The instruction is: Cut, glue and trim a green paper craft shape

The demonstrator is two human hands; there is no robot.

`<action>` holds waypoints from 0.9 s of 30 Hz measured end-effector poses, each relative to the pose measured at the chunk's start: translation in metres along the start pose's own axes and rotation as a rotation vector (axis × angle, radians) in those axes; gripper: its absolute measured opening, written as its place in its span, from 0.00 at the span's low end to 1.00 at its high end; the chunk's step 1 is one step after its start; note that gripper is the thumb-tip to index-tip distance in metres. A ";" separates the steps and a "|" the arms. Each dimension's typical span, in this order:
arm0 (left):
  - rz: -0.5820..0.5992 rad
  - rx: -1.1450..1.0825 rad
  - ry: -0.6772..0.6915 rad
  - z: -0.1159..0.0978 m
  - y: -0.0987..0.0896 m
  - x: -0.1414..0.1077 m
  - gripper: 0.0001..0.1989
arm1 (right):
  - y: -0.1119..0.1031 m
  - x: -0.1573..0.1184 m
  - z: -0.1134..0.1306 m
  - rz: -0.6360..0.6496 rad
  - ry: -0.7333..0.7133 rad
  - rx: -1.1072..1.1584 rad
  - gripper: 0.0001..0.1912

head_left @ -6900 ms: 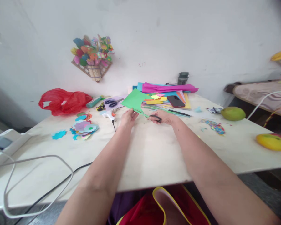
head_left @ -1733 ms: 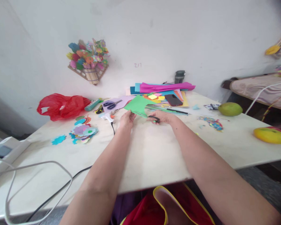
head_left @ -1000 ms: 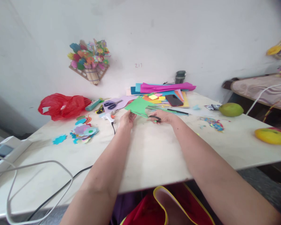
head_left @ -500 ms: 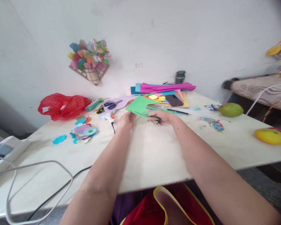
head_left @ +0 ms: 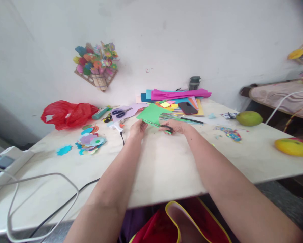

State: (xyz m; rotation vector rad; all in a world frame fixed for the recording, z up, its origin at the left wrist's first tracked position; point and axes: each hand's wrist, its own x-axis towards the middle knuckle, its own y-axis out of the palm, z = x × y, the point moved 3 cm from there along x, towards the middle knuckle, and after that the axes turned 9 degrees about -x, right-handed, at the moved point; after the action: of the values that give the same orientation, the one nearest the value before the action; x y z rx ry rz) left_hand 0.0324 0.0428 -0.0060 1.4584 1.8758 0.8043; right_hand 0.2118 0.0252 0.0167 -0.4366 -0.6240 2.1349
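A green paper sheet [head_left: 152,113] is pinched at its near left corner by my left hand [head_left: 139,128]. My right hand [head_left: 175,126] is closed round the handles of dark scissors [head_left: 168,128]. The scissors' blades point left and lie along the sheet's near edge, towards my left fingers. A white glue gun [head_left: 116,127] rests just left of my left hand. Thin sticks [head_left: 171,117] and a dark phone [head_left: 187,108] lie beyond my right hand.
Left on the table [head_left: 164,172] are paper flower cutouts [head_left: 90,141], a red plastic bag [head_left: 67,113] and spare scissors [head_left: 121,112]. A green mango [head_left: 249,118] and a yellow one [head_left: 292,147] lie right. Coloured sheets [head_left: 179,94] are stacked behind. Cables cross the left front.
The green sheet has shifted very slightly, and the scissors' handles look a little closer together. Both hands are in nearly the same place.
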 end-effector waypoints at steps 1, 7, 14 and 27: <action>0.000 0.001 0.004 0.000 0.000 0.000 0.08 | 0.000 0.000 0.000 -0.005 -0.003 0.000 0.21; -0.030 0.001 0.007 -0.001 0.001 0.000 0.09 | 0.000 0.001 0.000 -0.025 -0.004 -0.002 0.21; -0.053 -0.018 0.000 -0.002 0.000 0.001 0.08 | 0.000 0.005 -0.005 -0.019 0.031 0.028 0.18; -0.045 -0.007 -0.001 -0.003 -0.001 0.001 0.08 | -0.002 0.003 -0.002 -0.041 -0.001 -0.027 0.19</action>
State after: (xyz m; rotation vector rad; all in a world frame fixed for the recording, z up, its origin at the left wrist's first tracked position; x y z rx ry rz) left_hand 0.0296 0.0432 -0.0048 1.4065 1.8965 0.7879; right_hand 0.2122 0.0292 0.0162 -0.4340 -0.6580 2.0906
